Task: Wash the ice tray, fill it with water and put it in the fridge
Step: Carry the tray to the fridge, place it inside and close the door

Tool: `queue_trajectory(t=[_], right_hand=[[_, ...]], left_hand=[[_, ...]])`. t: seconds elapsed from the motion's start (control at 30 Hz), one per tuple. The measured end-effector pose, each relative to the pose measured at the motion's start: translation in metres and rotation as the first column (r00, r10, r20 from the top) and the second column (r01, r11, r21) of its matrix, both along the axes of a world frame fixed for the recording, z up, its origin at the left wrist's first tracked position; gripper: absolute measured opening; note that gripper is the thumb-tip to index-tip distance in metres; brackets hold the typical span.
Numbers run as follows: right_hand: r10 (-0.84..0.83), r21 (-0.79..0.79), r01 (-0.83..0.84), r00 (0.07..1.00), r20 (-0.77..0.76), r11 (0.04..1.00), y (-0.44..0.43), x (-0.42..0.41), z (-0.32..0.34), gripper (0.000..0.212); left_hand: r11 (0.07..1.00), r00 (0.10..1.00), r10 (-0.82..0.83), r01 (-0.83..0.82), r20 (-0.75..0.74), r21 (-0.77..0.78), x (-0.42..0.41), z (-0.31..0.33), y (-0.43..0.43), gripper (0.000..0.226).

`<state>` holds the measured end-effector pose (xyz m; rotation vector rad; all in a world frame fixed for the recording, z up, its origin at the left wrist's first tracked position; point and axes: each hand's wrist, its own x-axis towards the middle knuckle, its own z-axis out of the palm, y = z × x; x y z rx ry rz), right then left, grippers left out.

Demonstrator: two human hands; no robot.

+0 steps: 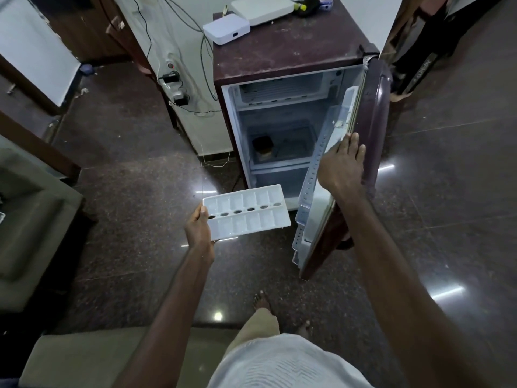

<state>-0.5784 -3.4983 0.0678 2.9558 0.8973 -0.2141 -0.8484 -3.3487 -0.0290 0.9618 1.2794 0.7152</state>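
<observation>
Ice tray (pixel 247 214) is out in front of the fridge (pixel 285 54), low, about level w/ the bottom of its opening. Not inside yet. Left hand (pixel 199 228) grips it by one short end only, thumb on top of the rim, fingers under. The far end points toward the fridge w/ nothing supporting it. Right hand (pixel 342 166) lies on the top edge of the fridge door (pixel 375 130), fingers fairly straight over it, holding nothing else; thumb hidden. The door stands wide open to the fridge's right.

Can't tell if the cells hold water; they look pale, w/ no clear surface.

Risks, as I judge them:
1) If filled, a one-end hold lets the tray sag or tip. Water then goes over the rim onto the glossy floor (pixel 140 177) in front of the fridge, right by the bare feet (pixel 261 302) — slip hazard.
2) The freezer box (pixel 282 89) is at the top of the fridge & its slot looks shallow. Lifting the tray up & in one-handed, the far end could clip the lip & slop.
3) The plug strip (pixel 174 88) w/ cables sits just left of the fridge — a spill running that way is bad news.
4) If the right hand lets go, the door may swing in & knock the tray.
</observation>
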Motion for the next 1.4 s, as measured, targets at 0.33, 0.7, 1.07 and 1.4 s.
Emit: queue_trajectory(t=[0.33,0.7,1.07,1.4], right_hand=[[-0.114,-0.080,0.119,0.991,0.072,0.990,-0.046,0.011,-0.002,0.066],[-0.115,0.452,0.090,0.993,0.027,0.888,-0.022,0.000,-0.015,0.052],[-0.059,0.567,0.261,0.935,-0.349,0.782,0.032,0.020,-0.072,0.028],[-0.162,0.652,0.432,0.887,-0.433,0.623,0.109,0.102,-0.107,0.029]], left_hand=[[0.999,0.999,-0.049,0.049,0.006,-0.022,0.039,-0.005,-0.009,0.027],[0.999,0.999,-0.022,0.022,0.027,-0.031,0.086,0.005,-0.012,0.034],[0.999,1.000,0.022,-0.022,0.005,-0.041,0.156,0.003,0.042,0.031],[0.999,0.999,-0.029,0.027,-0.037,-0.043,0.238,-0.035,0.119,0.043]])
